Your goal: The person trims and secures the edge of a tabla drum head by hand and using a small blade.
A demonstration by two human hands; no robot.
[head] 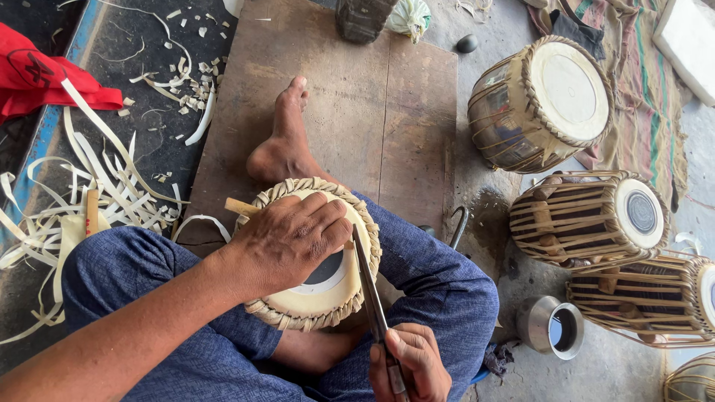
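- A thin metal tool point(370, 286) is gripped by the closed fingers of the right hand point(411, 365), nearest the camera.
- The small drum point(316, 298), held in the lap, is pressed by the left hand point(287, 240), fingers spread flat on its skin.
- Further right, finished drums point(588, 216) are seen on the floor.

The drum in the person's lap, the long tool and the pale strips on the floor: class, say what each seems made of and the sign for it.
Drum head: matte cream skin, probably hide, with a braided rim. Tool: dull grey metal, with glints. Strips: pale, curling, likely rawhide offcuts.
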